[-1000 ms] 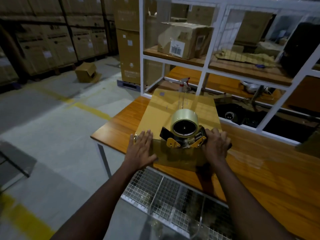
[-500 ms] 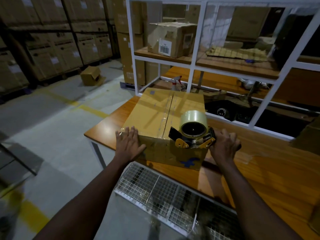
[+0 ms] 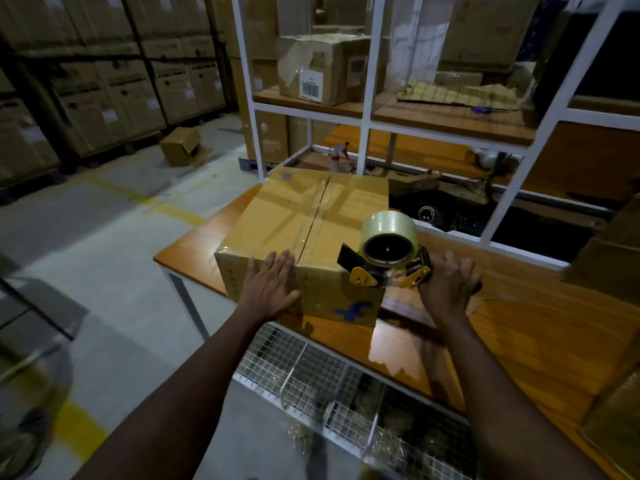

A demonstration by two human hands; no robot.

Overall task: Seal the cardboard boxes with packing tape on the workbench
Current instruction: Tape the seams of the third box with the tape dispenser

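A closed cardboard box (image 3: 287, 220) sits on the wooden workbench (image 3: 519, 327), with clear tape running along its centre seam. My left hand (image 3: 272, 287) presses flat with straight fingers on the near face and top edge of the box, over the seam. A tape dispenser (image 3: 386, 252) with a roll of clear tape and yellow side plates hovers at the near right corner of the box. My right hand (image 3: 446, 284) holds the dispenser's handle from the right; its fingers look blurred and partly spread.
A white metal shelf frame (image 3: 363, 123) rises behind the box with cartons on its shelves. A spray bottle (image 3: 339, 157) stands behind the box. A wire basket (image 3: 311, 372) hangs under the bench's near edge. Another carton edge (image 3: 613, 431) lies at far right. Stacked cartons line the warehouse floor on the left.
The dispenser and my right hand moved from the box's centre seam to its near right corner. My left hand slid from the top down onto the near face.
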